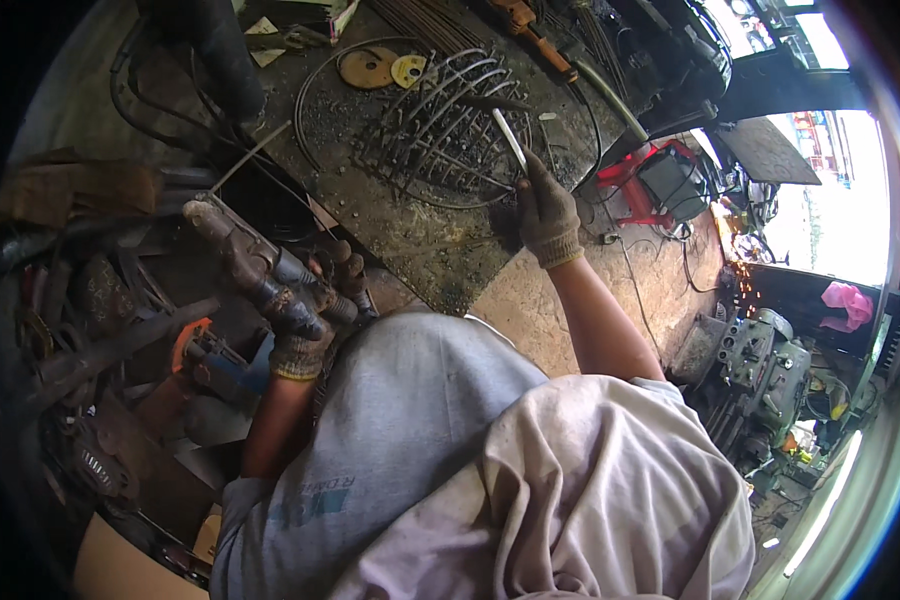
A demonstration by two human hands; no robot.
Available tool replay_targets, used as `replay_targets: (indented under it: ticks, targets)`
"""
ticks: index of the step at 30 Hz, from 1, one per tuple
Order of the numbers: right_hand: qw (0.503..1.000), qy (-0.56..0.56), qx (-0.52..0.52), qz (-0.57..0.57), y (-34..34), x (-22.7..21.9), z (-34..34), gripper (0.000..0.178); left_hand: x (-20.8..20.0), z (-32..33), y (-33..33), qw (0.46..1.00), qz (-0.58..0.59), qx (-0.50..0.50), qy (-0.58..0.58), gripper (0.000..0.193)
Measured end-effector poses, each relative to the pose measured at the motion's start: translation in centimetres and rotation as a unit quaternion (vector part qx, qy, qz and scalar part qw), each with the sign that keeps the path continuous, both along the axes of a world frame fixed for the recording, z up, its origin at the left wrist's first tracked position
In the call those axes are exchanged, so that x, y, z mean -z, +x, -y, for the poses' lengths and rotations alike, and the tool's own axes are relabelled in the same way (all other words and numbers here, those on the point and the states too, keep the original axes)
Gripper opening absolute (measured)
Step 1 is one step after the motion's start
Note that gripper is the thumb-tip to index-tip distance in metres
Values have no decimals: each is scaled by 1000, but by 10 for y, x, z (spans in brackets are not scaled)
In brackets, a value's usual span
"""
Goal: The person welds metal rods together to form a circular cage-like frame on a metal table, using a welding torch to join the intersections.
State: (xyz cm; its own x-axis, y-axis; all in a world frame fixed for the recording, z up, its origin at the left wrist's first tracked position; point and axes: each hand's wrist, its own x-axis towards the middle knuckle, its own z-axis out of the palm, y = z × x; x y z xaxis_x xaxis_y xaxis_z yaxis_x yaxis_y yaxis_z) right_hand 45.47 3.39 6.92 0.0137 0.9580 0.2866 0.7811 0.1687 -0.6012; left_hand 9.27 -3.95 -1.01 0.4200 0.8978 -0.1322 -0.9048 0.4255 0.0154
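My right hand (550, 215), in a dirty knit glove, is closed round a slim pale stick (509, 138) that points up and away, over the right side of a bundle of bent metal rods (425, 125). The rods arch like ribs on a grimy metal tabletop (395, 240), with dark crumbs around them. My left hand (300, 352), also gloved, is low at the left beside a rusty, pipe-like metal fitting (255, 265). Dark metal parts overlap its fingers, so their grip is hidden.
Two discs (367, 67) and an orange-handled tool (530, 38) lie at the table's far side. Scrap metal and pipes (120, 345) crowd the left. A red stool (642, 185) stands right, near flying sparks (742, 275) and a grey machine (765, 365).
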Motion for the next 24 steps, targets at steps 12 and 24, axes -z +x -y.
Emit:
replay_targets:
  ticks: [12,24]
  targets:
    - [995,-85,41,40,-25,-57,20,43,-9,-1,1,994,87,22,68,32]
    - [993,-47,30,101,-15,-19,7,26,19,11,-13,989,-132,-72,-4,41]
